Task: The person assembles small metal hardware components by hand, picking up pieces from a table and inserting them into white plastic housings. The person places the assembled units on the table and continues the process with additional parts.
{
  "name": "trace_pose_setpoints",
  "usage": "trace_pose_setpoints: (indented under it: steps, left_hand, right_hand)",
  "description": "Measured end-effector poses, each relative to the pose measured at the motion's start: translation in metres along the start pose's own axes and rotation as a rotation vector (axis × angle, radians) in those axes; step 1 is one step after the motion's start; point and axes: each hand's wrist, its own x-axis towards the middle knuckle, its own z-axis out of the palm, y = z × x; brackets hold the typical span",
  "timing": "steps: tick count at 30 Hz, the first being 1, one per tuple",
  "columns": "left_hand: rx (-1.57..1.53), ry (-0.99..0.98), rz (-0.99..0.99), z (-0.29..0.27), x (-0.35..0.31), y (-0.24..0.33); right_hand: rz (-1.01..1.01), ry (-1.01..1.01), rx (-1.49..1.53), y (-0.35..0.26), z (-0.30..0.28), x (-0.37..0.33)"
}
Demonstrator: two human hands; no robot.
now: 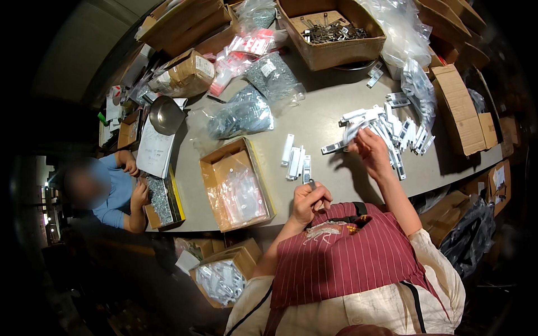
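The person's right hand (371, 150) pinches a blurry, thin white strip (352, 133) beside a messy white pile (388, 126); the left hand (310, 203) curls around a small grey piece (312, 183).

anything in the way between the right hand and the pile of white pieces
Nothing visible: the right hand is at the near left side of the pile of white pieces. The clear bag lies at its far right side.
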Motion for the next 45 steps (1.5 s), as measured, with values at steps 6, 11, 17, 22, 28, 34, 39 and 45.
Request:
trace_pose_setpoints:
  steps: [6, 11, 17, 22, 28, 34, 39, 45]
  left_hand:
    - [-0.227, -0.008, 0.053, -0.008, -0.008, 0.003]
    - [-0.139, 0.079, -0.107, -0.026, -0.014, -0.003]
    - [-0.122, 0.24, -0.14, -0.028, -0.02, -0.01]
    - [-0.106, 0.244, -0.121, -0.025, -0.016, -0.008]
    - [0.038, 0.319, -0.044, -0.018, -0.011, -0.007]
    - [0.119, 0.25, -0.064, -0.021, -0.007, 0.004]
    - [0.276, 0.123, -0.126, 0.003, 0.011, 0.025]
    - [0.379, 0.126, -0.002, 0.011, 0.02, 0.026]
  right_hand:
    - [-0.332, -0.483, -1.051, 0.056, -0.001, 0.004]
    - [-0.681, -0.628, -1.331, 0.084, 0.024, 0.005]
    - [-0.587, -0.408, -1.422, 0.077, 0.031, -0.004]
    - [-0.515, -0.372, -1.476, 0.078, 0.032, -0.007]
    - [-0.271, -0.415, -0.957, 0.091, 0.007, 0.004]
    - [-0.035, -0.487, -0.523, 0.044, 0.018, -0.012]
    - [0.013, -0.62, -0.594, 0.047, 0.022, -0.022]
    - [0.125, -0.508, -0.374, 0.052, 0.016, -0.02]
